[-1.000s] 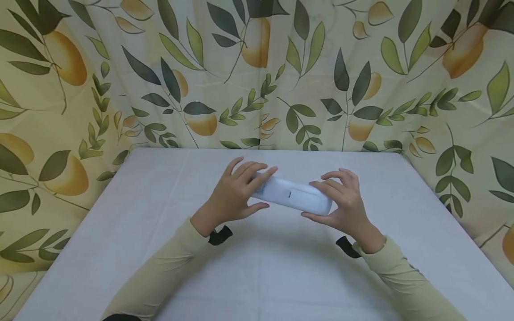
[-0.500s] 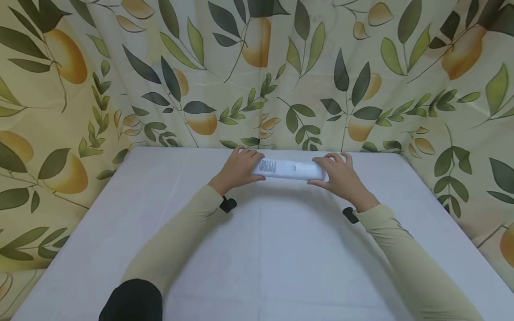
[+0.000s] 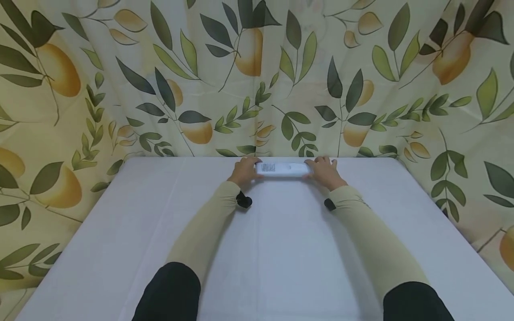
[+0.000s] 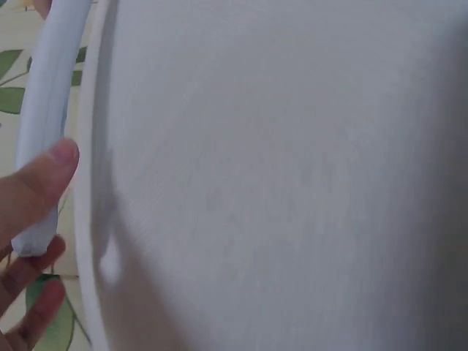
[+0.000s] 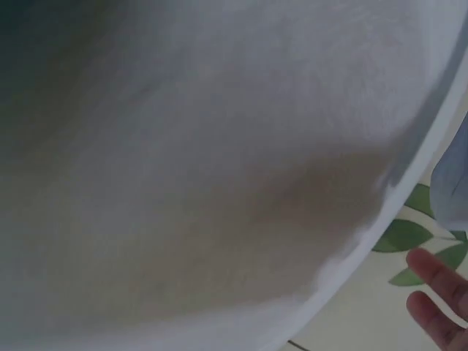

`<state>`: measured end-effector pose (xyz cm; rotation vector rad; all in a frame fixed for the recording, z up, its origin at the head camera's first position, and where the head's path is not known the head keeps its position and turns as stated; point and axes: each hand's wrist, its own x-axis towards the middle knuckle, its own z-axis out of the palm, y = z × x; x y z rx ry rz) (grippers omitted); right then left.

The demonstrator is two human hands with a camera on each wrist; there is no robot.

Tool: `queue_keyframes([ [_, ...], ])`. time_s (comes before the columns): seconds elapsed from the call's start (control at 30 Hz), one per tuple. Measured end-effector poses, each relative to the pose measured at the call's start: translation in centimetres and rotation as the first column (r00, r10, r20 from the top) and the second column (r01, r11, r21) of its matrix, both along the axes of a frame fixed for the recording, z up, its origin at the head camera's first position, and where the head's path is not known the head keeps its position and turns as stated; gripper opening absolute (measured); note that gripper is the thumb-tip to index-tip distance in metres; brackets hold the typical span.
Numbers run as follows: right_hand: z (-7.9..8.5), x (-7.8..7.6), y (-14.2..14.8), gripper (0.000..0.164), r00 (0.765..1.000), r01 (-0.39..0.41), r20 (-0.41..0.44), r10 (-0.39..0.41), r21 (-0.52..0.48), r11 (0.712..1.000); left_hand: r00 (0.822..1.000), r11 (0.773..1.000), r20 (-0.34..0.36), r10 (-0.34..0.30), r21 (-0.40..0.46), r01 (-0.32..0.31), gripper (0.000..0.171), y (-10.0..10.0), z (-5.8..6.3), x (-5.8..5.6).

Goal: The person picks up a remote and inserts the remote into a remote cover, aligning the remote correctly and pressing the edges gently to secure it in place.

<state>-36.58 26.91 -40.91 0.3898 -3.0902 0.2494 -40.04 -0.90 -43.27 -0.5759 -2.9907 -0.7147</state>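
A long white rounded object (image 3: 286, 169) with a block of printed text and a small dark mark is held level by the table's far edge; its exact kind is unclear. My left hand (image 3: 244, 172) grips its left end. In the left wrist view, the thumb (image 4: 55, 164) lies across the white object (image 4: 50, 95), with fingers beyond its end. My right hand (image 3: 325, 173) holds the other end. Only two fingertips (image 5: 431, 274) and a piece of the white object (image 5: 452, 186) show in the right wrist view; the right thumb is hidden there.
A white cloth covers the table (image 3: 289, 249), whose far edge runs just behind my hands. A curtain (image 3: 225, 102) printed with leaves and fruit hangs behind and at both sides. Dark wrist straps (image 3: 243, 199) sit at my cuffs.
Both hands have carried the white object away from me to the table's far edge. It was tilted, right end lower, and is now level. My arms are stretched farther forward.
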Motion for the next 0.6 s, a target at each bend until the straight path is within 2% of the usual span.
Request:
queue_keyframes([
  [0.1,-0.3,-0.3,-0.5,0.067,0.999,0.035,0.033,-0.034,-0.012,0.999,0.998,0.998,0.024,0.06,-0.01,-0.06,0.061,0.3,-0.6,0.2],
  [0.27,-0.3,-0.7,-0.9,0.063,0.995,0.052,0.081,-0.052,0.002,0.999,0.988,0.992,0.099,0.118,-0.063,-0.112,0.062,0.3,0.4,1.2],
  [0.4,0.0,-0.6,-0.9,0.067,0.988,0.073,0.138,-0.072,-0.003,0.997,0.984,0.994,0.156,0.088,-0.072,-0.078,0.072,-0.1,0.2,0.9],
  [0.5,0.4,-0.2,-0.5,0.08,0.98,0.11,0.173,-0.101,-0.04,0.993,0.981,0.998,0.186,0.059,-0.033,-0.053,0.088,-0.7,0.2,0.8],
  [0.6,0.7,0.3,0.2,0.093,0.977,0.142,0.168,-0.129,-0.066,0.988,0.981,0.999,0.187,0.042,0.013,-0.046,0.1,-1.4,0.8,1.6],
])
